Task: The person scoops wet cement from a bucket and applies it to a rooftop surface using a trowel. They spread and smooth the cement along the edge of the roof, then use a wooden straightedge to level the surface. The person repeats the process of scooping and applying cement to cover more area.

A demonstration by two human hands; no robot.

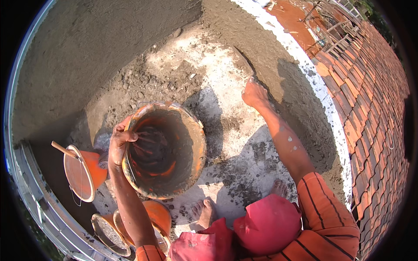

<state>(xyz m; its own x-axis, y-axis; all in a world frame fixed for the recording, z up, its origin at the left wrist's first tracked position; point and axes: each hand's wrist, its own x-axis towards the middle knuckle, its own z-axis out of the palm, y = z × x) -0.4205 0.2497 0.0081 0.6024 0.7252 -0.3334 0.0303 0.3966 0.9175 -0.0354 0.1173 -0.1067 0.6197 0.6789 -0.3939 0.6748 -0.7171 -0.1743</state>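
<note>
My left hand (119, 143) is closed on the left rim of a large orange bucket (198, 143), its thumb over the edge. Grey mortar coats the inside of this bucket, and its mouth faces up toward me. Ahead on the right, my right hand (254, 93) makes a fist around a trowel, whose thin dark blade (244, 60) shows nearly edge-on. That blade lies along the foot of the mortar-covered right wall (265, 52). The trowel's handle is hidden in my fingers.
A smaller orange bucket (96, 167) with a wooden handle sticking out leans at the left. More orange buckets (109, 235) lie by my left forearm. Loose mortar (130, 87) litters the pale floor. Beyond the wall's white top edge (324, 95) slopes a tiled roof (370, 108).
</note>
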